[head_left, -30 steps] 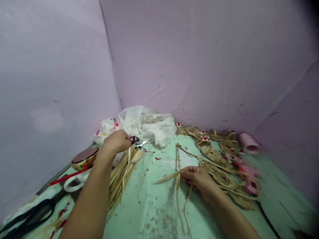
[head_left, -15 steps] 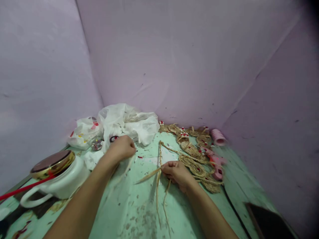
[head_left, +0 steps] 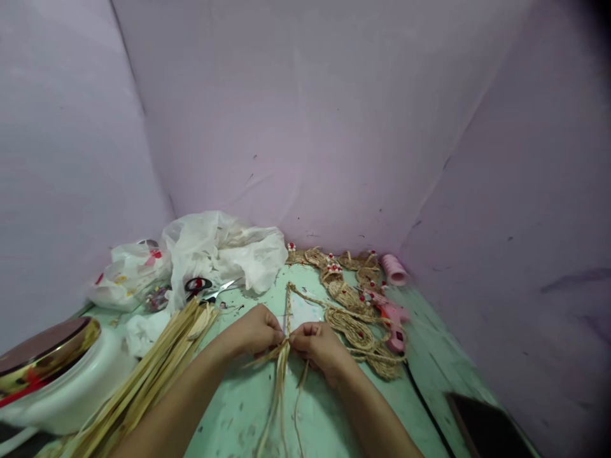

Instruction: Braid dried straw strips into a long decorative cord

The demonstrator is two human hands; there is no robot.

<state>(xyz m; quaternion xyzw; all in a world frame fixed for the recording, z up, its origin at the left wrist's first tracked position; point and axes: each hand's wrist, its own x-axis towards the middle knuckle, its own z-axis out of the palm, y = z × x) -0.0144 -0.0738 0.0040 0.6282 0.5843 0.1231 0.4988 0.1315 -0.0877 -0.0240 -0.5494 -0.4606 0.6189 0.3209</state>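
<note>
Both hands meet at the lower end of a thin straw-coloured braid [head_left: 289, 308] on the green tabletop. My left hand [head_left: 258, 331] is closed, pinching fibre strands [head_left: 280, 375] at the braid's end. From the other side my right hand [head_left: 317, 346] pinches the same spot, its fingers closed on the strands. Loose strand ends hang down toward me below the fingers. The braid bends at its top and runs right to a coiled length of braided cord [head_left: 351, 327]. To the left of my left forearm lies a bundle of dry flat fibre strips [head_left: 143, 388].
Scissors [head_left: 219, 291] lie by white plastic bags [head_left: 224, 245]. A white pot with a gold-rimmed lid [head_left: 71, 381] stands left. On the right are braided pieces with red and white beads [head_left: 334, 268], a pink thread spool [head_left: 394, 270], a pink glue gun [head_left: 394, 324] and a dark flat object [head_left: 487, 426].
My left hand has come down and right from near the plastic bags to the braid's end, meeting my right hand. The view has shifted, and the fibre bundle and scissors now show.
</note>
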